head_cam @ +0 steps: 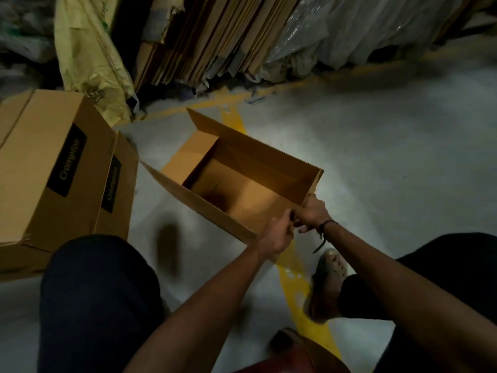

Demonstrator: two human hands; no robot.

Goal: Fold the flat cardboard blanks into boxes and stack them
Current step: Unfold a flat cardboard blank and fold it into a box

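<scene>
While the open cardboard box (242, 181) sits on the grey floor (376, 157) beside two folded Crompton boxes (53, 168), the left hand (277, 235) and right hand (312, 211), close together, both grip its near end flap.

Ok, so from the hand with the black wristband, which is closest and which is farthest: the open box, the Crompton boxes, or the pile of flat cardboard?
From the right hand, in the head view:
1. Open box: the hand holds its near end.
2. Crompton boxes: off to the left on the floor.
3. Flat cardboard pile: leaning at the back, farthest.
</scene>
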